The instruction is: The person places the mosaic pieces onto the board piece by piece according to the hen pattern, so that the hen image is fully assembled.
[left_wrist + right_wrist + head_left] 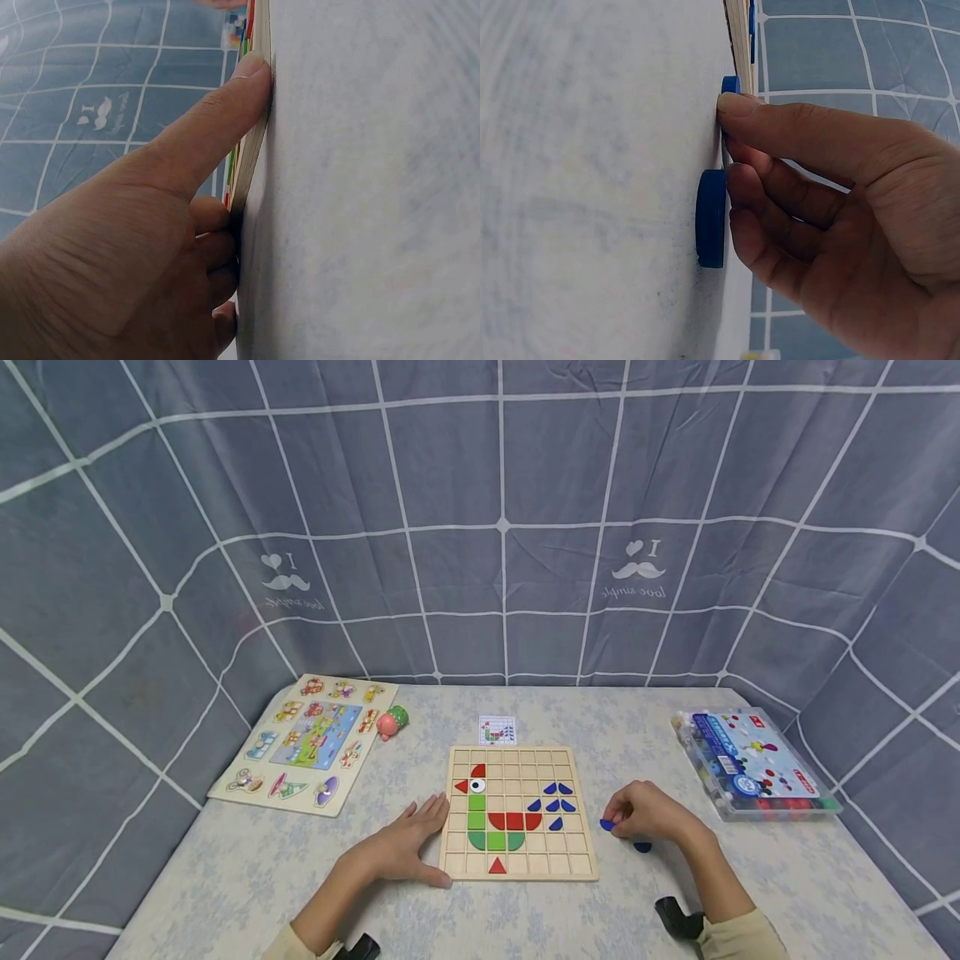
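A square wooden grid board (581, 842) lies at the centre of the table, with green, red, white and blue pieces forming a bird. Along its left edge rests my left hand (401, 843), fingers extended and thumb at the near corner; the left wrist view has the thumb (225, 112) against the board's side (255, 154). Right of the board, my right hand (651, 811) pinches a blue curved-edged puzzle piece (607, 824) between thumb and fingers, low over the tabletop. A second blue piece (711, 217) lies under the curled fingers.
Beyond the board lies a small pattern card (497, 730). A wooden picture puzzle (341, 802) and a pink-and-green toy (392, 722) are at the left. On the right sits a clear plastic case (776, 814). A grey checked curtain (450, 568) surrounds the table.
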Tool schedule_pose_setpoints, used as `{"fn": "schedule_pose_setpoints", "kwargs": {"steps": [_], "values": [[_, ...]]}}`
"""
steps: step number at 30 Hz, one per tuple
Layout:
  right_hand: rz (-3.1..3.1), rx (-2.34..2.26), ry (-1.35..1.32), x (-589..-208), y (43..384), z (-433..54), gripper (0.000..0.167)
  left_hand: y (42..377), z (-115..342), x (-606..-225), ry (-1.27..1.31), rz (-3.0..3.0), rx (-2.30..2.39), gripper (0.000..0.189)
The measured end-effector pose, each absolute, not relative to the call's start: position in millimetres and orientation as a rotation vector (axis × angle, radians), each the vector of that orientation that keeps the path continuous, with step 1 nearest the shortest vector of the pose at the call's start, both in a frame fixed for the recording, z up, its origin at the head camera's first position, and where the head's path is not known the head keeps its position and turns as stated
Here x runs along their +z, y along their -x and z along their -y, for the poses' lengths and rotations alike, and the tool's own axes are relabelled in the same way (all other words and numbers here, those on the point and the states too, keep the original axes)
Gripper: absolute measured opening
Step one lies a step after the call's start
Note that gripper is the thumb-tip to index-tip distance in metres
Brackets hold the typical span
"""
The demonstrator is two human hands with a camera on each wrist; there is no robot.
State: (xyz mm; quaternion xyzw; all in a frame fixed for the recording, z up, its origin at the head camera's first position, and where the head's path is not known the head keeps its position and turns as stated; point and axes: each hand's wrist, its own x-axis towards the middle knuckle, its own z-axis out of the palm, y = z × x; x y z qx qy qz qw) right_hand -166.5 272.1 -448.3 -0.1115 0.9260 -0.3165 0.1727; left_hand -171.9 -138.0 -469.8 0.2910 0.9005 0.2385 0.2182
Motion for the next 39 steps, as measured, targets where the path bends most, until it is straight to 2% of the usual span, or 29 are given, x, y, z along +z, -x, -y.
{"fn": "schedule_pose_setpoints", "kwargs": {"steps": [39], "values": [[-2.716,-0.923,0.270,-447,168,-261,0.008,173,138,-472,-0.824,-2.485,0.674,0.116]]}}
